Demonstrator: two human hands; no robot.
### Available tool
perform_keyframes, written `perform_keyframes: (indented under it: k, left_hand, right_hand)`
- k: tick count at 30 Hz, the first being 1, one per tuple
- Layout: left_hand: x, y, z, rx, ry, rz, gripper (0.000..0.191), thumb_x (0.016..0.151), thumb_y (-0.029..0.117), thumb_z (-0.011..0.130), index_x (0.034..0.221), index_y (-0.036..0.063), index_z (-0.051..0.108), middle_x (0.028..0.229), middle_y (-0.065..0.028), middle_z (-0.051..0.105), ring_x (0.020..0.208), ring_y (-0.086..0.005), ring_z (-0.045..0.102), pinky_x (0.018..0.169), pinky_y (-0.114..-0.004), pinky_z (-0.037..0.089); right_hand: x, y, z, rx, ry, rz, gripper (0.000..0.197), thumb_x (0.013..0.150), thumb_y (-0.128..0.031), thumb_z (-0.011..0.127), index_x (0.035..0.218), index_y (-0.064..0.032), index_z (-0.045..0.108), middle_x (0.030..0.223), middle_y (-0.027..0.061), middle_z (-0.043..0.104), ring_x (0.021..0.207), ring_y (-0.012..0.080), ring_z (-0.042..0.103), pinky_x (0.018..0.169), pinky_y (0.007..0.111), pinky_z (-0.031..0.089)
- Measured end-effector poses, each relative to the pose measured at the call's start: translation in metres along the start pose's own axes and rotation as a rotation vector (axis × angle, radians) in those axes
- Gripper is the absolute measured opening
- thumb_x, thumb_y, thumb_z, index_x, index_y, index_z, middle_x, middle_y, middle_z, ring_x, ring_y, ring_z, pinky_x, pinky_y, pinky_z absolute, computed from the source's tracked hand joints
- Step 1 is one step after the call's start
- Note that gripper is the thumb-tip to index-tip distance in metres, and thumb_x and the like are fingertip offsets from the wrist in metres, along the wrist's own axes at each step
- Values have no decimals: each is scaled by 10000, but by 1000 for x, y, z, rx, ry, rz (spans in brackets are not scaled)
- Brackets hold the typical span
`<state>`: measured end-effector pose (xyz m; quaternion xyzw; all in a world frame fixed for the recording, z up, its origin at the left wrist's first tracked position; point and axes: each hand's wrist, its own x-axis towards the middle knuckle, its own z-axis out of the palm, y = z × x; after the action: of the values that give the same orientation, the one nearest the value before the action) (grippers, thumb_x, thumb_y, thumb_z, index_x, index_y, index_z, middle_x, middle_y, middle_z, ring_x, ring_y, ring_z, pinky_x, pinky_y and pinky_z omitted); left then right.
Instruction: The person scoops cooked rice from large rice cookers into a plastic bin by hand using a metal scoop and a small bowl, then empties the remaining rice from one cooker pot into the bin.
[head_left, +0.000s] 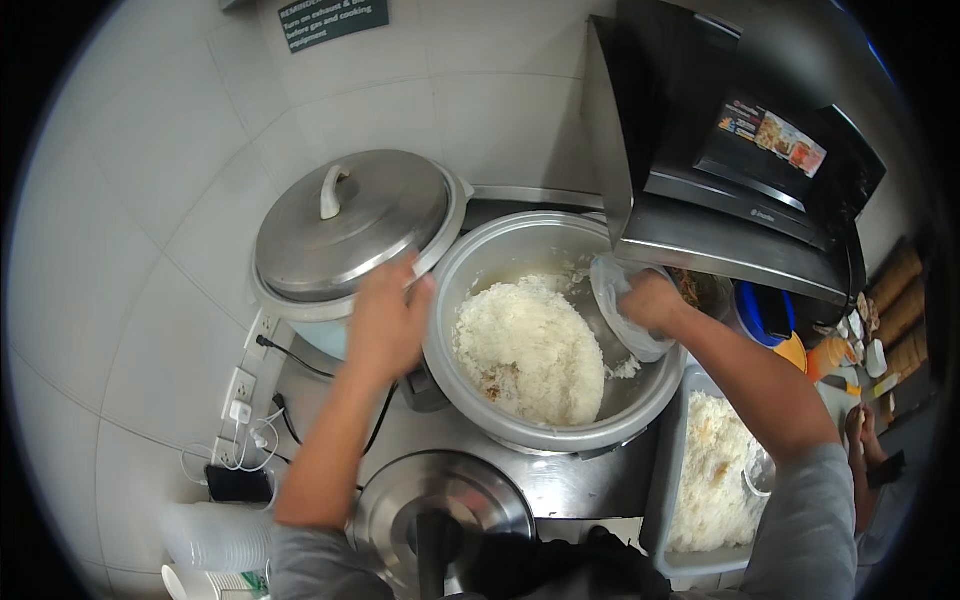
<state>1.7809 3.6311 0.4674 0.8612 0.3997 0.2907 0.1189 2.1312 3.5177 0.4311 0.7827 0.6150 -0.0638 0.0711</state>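
My right hand (651, 301) is closed on a clear plastic bag (622, 315) at the right rim of a large round metal pot (469, 397). Part of the bag hangs inside. A mound of cooked white rice (529, 341) fills much of the pot, with a brownish patch near its lower left. My left hand (388, 319), slightly blurred, is in the air or against the edge of a lidded rice cooker (319, 334); I cannot tell which. It holds nothing, with the thumb apart from the fingers. The cooker's domed metal lid (375, 232) is on.
A grey tub (664, 495) of rice with a clear container in it stands right. A loose metal lid (390, 495) lies near my body. A microwave (750, 165) sits on a metal shelf (720, 247) above right. Cords and a phone (238, 484) lie left. Another person's hands (866, 439) show far right.
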Motion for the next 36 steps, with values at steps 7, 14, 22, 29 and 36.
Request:
perform_keyframes:
  k: [7, 14, 22, 29, 36]
  left_hand:
    - [-46, 1, 62, -322, 8, -92, 709, 972, 332, 451, 1445, -87, 130, 1492, -304, 171, 1397, -432, 153, 1142, -454, 145]
    - [-50, 2, 63, -474, -11, -109, 746, 976, 365, 427, 1454, -89, 78, 1514, -307, 103, 1417, -429, 97, 1154, -456, 76]
    - [-53, -1, 61, -468, 33, -56, 744, 982, 408, 384, 1457, -83, 89, 1503, -336, 89, 1414, -448, 85, 1149, -466, 72]
    - [-54, -1, 59, -503, 52, -45, 738, 991, 449, 333, 1461, -70, 101, 1515, -313, 83, 1426, -423, 46, 1148, -471, 25]
    - [-52, 2, 47, -478, -32, -133, 734, 992, 486, 286, 1473, -41, 113, 1528, -273, 110, 1438, -383, 33, 1144, -474, -37]
  right_hand:
    - [-8, -19, -4, 556, -84, 210, 311, 684, -152, 587, 898, 56, 674, 986, 243, 647, 931, 359, 637, 793, 388, 505]
    - [-4, -42, 22, 1191, -72, 451, 388, 664, -80, 619, 1029, 51, 633, 1051, 219, 624, 975, 331, 622, 761, 389, 502]
    - [5, -99, 18, 1333, -79, 367, 411, 740, -132, 672, 1099, 52, 595, 1116, 212, 598, 991, 314, 622, 745, 427, 533]
    - [25, -79, 59, 1604, -433, 359, 281, 818, -253, 689, 878, 21, 681, 864, 163, 673, 746, 265, 675, 593, 424, 551]
    - [22, -64, 22, 1700, -536, 362, 288, 889, -258, 599, 1027, -14, 666, 1022, 157, 671, 848, 260, 679, 711, 411, 570]
